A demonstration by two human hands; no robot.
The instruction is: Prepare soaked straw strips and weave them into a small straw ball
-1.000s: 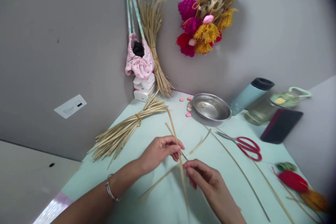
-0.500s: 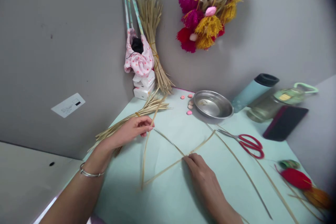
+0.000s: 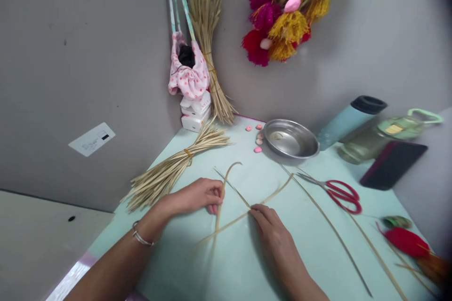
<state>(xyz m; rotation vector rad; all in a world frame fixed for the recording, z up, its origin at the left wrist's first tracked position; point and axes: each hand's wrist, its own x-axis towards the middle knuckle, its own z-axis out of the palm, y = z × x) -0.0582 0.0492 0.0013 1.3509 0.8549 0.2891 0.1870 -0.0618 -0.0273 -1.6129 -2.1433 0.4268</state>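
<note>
My left hand (image 3: pixel 206 196) pinches a flat straw strip (image 3: pixel 219 218) between thumb and fingers. Its upper end curls over to the right, and its lower part passes across another strip on the table. With fingers together, my right hand (image 3: pixel 277 240) holds down the spot where two straw strips cross. One of these, a pale strip (image 3: pixel 278 191), runs from lower left to upper right. The other, a thinner strip (image 3: pixel 235 189), slants up toward the left. The underside of the crossing is hidden by my right fingertips.
A tied straw bundle (image 3: pixel 165 167) lies behind my left hand; another bundle (image 3: pixel 212 56) leans in the corner. A metal bowl (image 3: pixel 291 138) of water, red-handled scissors (image 3: pixel 342 195), loose strips (image 3: pixel 332 225), a tumbler (image 3: pixel 349 120) and a dark phone-like slab (image 3: pixel 393 164) stand or lie rightward.
My left hand has moved right and toward me with its strip, closer to the crossed strips. The strip's top now bends over. My right hand stays at the crossing. The view has shifted slightly.
</note>
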